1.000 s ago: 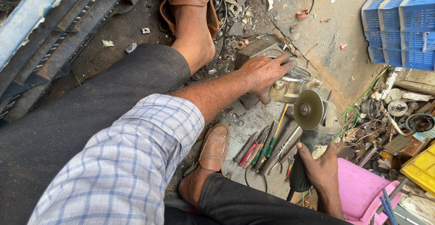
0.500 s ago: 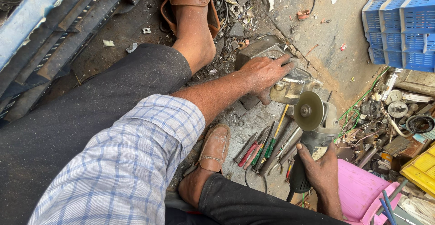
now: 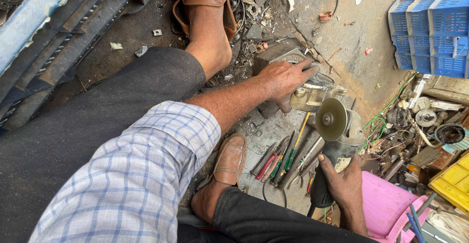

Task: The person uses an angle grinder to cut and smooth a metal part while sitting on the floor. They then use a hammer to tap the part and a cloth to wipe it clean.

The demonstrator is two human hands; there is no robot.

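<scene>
Pressing down on a grey metal part [image 3: 312,90], the left hand [image 3: 286,79] lies flat over it, fingers spread across its top, not wrapped around. The part is dull silver, lumpy, cast-looking, with a rounded housing and a flange at its near end; it sits on a dark block [image 3: 276,55] on the ground, right of centre. The right hand [image 3: 344,182] is clamped around the dark body of an angle grinder [image 3: 337,140], fingers closed tight on the handle. The grinder has a pale green-grey head and a worn tan disc [image 3: 330,119], its face turned toward the camera, just near the metal part; whether it touches, cannot tell. The grinder's long axis runs near to far, head pointing far toward the part, cord end near.

The ground is dirty concrete with dust and scrap bits. Screwdrivers and pliers [image 3: 283,157] lie left of the grinder. Blue plastic crates [image 3: 430,23] stand far right, a pink stool [image 3: 386,206] near right, a yellow tray [image 3: 452,184] at the right edge. Brown sandals [image 3: 229,160] are on both feet.
</scene>
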